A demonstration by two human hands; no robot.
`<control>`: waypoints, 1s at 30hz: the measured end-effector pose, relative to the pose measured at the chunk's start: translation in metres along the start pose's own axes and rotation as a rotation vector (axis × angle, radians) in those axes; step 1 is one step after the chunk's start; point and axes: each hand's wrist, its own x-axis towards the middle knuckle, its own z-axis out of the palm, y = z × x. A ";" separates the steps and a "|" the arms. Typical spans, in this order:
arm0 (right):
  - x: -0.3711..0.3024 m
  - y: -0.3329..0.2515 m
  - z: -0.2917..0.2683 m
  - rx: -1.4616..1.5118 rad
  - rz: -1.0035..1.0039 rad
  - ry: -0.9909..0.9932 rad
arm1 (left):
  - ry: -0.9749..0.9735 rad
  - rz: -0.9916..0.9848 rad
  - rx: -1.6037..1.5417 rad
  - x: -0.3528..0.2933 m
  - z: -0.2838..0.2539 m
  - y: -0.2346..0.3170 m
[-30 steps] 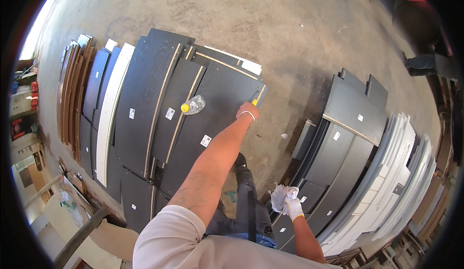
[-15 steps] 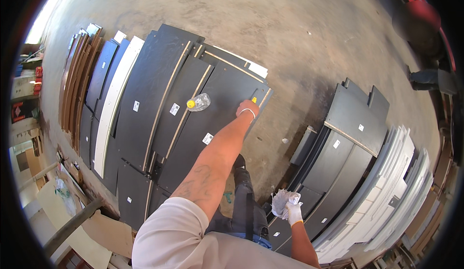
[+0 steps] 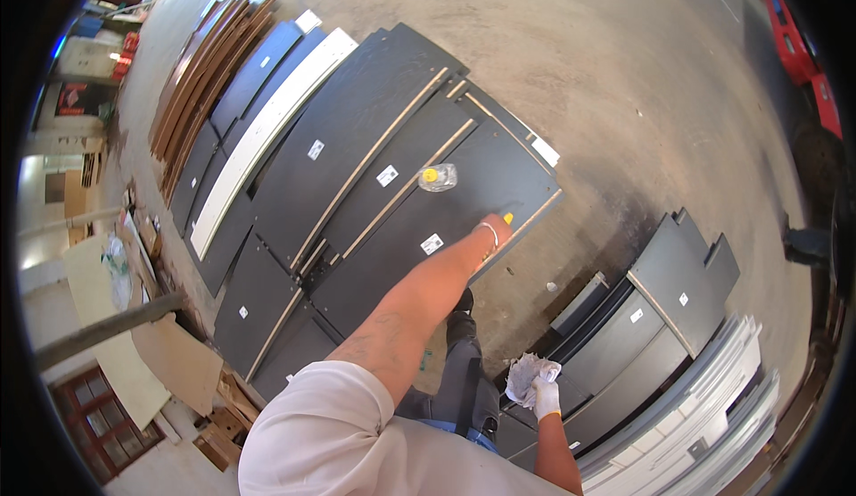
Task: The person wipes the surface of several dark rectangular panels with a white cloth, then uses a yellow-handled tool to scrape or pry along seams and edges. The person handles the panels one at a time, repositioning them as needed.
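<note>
My bare left hand [image 3: 488,234], a pale band at its wrist, is closed around a small yellow-handled tool [image 3: 508,218]. Its exact kind is too small to tell. That hand rests near the right edge of a dark panel [image 3: 481,152] in the large stack ahead. On the same stack, a clear plastic bottle [image 3: 443,178] with a yellow cap sits to the hand's upper left. Lower right, my right hand [image 3: 547,398] wears a white glove and grips a crumpled whitish rag [image 3: 528,373] beside a second stack of dark panels [image 3: 615,344].
Blue panels [image 3: 259,68], a long white board [image 3: 272,148] and brown boards [image 3: 214,77] stand left of the dark stack. White panels [image 3: 678,407] lie at the lower right. Concrete floor [image 3: 580,219] separates the stacks. Red equipment [image 3: 794,41] is at the far right.
The whole view has turned, so the stacks appear shifted right. My left hand, still on the yellow tool, stays by the panel's right edge. My right hand keeps the rag.
</note>
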 end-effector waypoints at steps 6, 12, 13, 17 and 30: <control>0.006 -0.033 0.018 -0.211 -0.032 -0.055 | 0.139 -0.361 -0.351 -0.118 0.074 -0.067; 0.009 -0.061 0.061 -0.286 -0.106 -0.219 | 0.232 -0.461 -0.490 -0.207 0.094 -0.197; 0.010 -0.064 0.069 -0.314 -0.107 -0.228 | 0.204 -0.550 -0.508 -0.221 0.097 -0.226; 0.011 -0.074 0.099 -0.454 -0.121 -0.248 | 0.511 -0.916 -0.645 -0.294 0.101 -0.342; -0.073 -0.035 0.181 -0.527 -0.274 -0.380 | 0.814 -1.275 -1.013 -0.559 0.247 -0.621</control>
